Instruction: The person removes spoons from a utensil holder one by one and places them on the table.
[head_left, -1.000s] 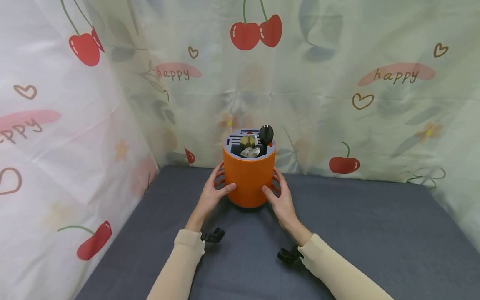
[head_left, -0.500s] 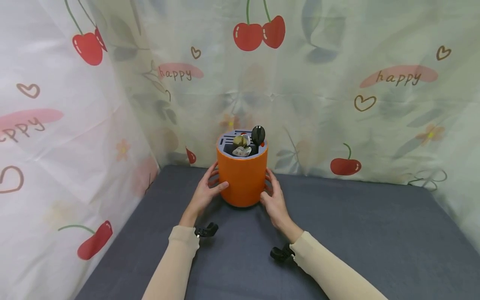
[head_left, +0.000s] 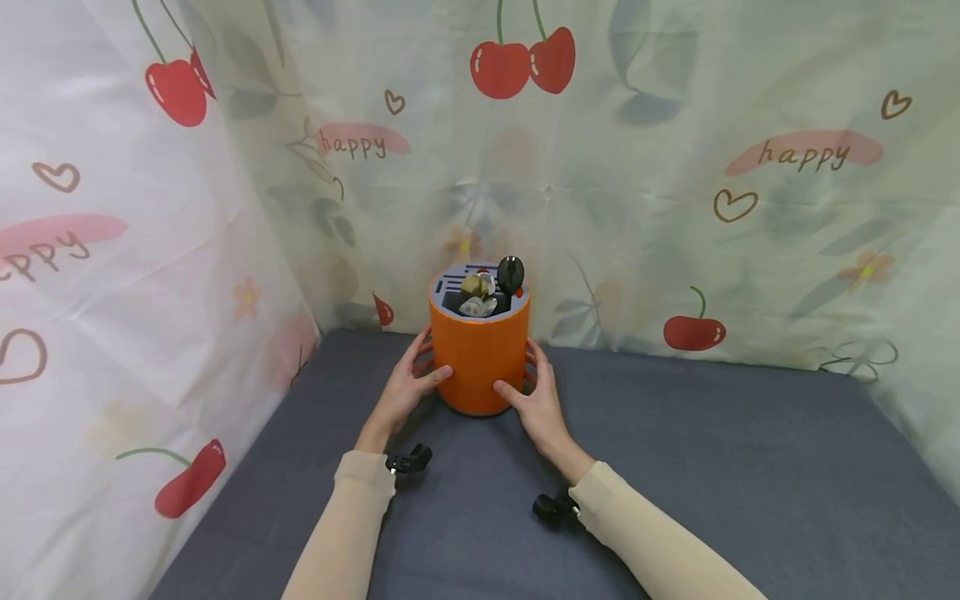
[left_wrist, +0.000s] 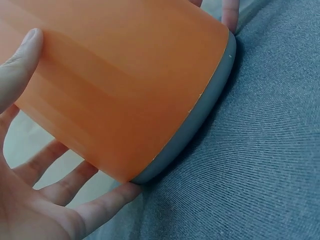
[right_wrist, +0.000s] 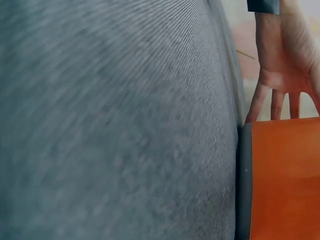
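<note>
An orange cylindrical utensil holder (head_left: 480, 367) with a grey slotted top stands upright at the back of the dark table. In it a black spoon (head_left: 511, 275) rises at the right, beside a gold-toned piece (head_left: 473, 287) and a silvery piece (head_left: 477, 307), kinds too small to make out. My left hand (head_left: 401, 392) grips the holder's left side, thumb in front, fingers behind. On the other side my right hand (head_left: 537, 407) holds it likewise. In the left wrist view the holder's grey base (left_wrist: 200, 120) is at the cloth, and my left little finger reaches that base edge.
A dark grey cloth (head_left: 720, 467) covers the table. Close behind the holder hangs a pale curtain (head_left: 615, 233) printed with cherries and hearts, which continues down the left side. Black wrist cameras sit at both wrists, the left one (head_left: 410, 459) low over the cloth.
Both hands and the utensil holder have shifted a little to the left. My right thumb drew in half a second ago and now lies against the holder's front again.
</note>
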